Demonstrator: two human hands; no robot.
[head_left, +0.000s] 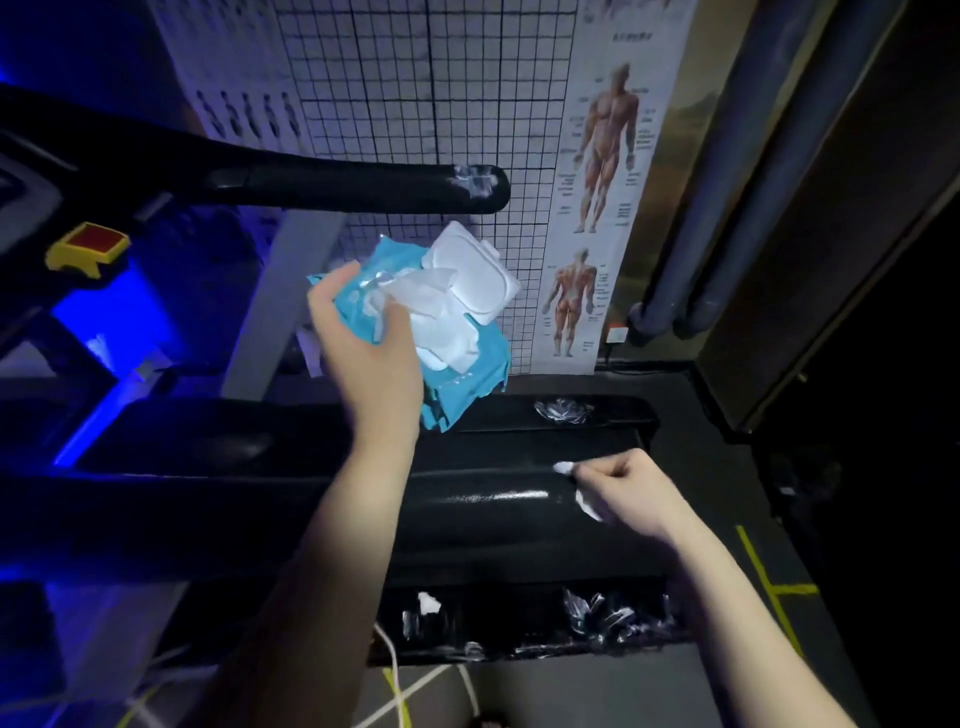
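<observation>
My left hand (363, 338) grips a blue pack of wet wipes (467, 374), held up above a black treadmill handrail (493, 499). The pack's white flip lid (475, 273) stands open and a white wipe (441, 317) sticks out of the opening. My right hand (623, 488) is curled round a small crumpled white wipe (563, 468) and rests on the glossy black handrail, which shines wet just left of the fingers.
A second black handrail (337, 184) with a scuffed white tip runs across above. A yellow and red safety key (88, 249) sits at the left. A grid chart and anatomy posters (597, 208) hang behind. Plastic-wrapped frame (597, 618) lies below.
</observation>
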